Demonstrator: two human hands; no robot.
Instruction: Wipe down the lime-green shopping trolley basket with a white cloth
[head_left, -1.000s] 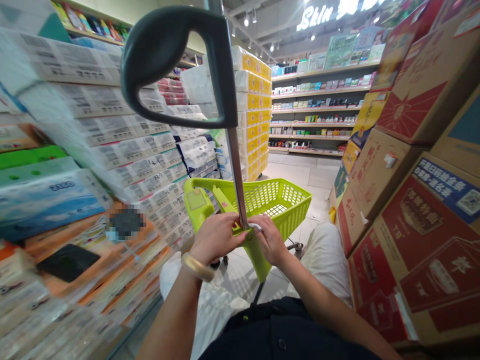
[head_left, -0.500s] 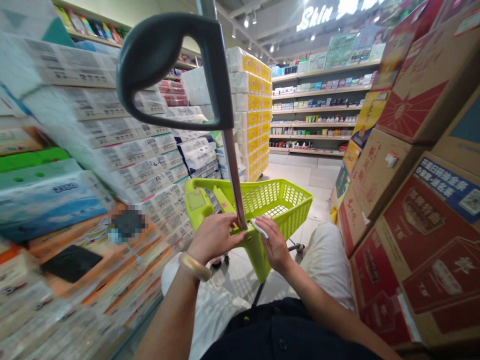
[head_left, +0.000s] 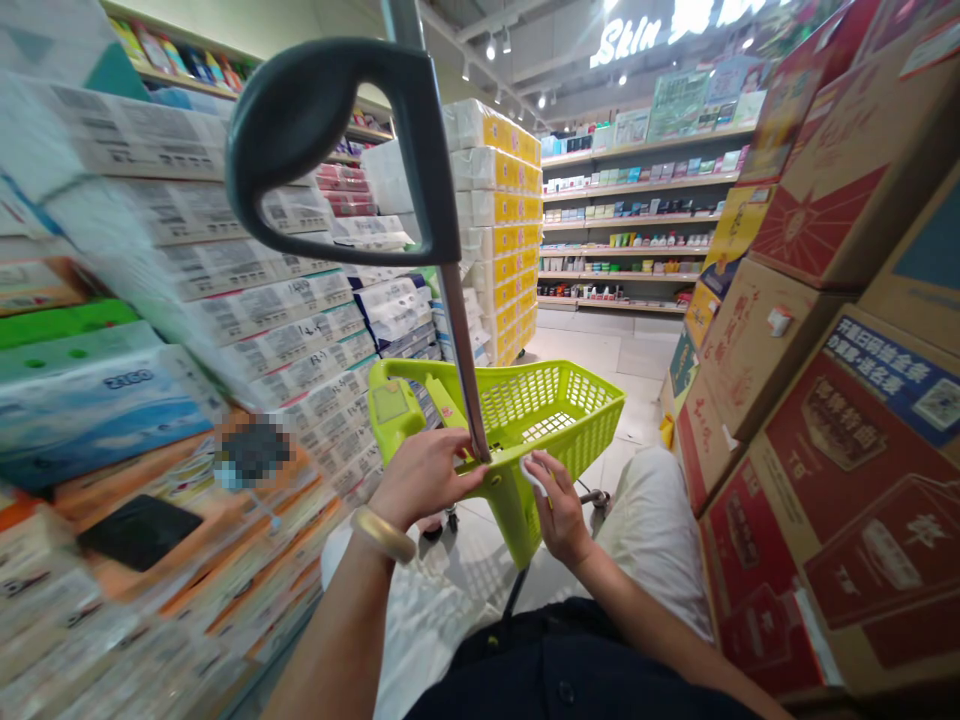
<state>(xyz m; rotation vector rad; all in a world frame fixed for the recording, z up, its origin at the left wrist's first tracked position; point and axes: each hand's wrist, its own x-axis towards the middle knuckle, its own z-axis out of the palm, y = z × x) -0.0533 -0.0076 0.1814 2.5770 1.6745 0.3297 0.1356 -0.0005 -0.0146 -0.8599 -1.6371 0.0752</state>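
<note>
A lime-green shopping basket on wheels (head_left: 577,400) stands in the aisle in front of me. Its metal pull rod (head_left: 459,350) rises toward the camera and ends in a dark grey loop handle (head_left: 330,120). My left hand (head_left: 424,475) grips the basket's near rim at the foot of the rod, a pale bangle (head_left: 384,535) on its wrist. My right hand (head_left: 559,505) is just right of the rod's base, fingers curled round a small white cloth or wipe (head_left: 531,472) that touches the green plastic.
Stacked packs of tissue and toilet paper (head_left: 247,300) wall the left side. Red and brown cartons (head_left: 840,400) pile up on the right. A tower of yellow-labelled packs (head_left: 502,230) stands ahead, shelves of bottles (head_left: 637,240) beyond. The pale tiled floor (head_left: 600,345) runs down the aisle.
My right hand has slid away from the rod's base, down and to the right, with the white cloth. The handle has tilted slightly left. My left hand stays on the rim.
</note>
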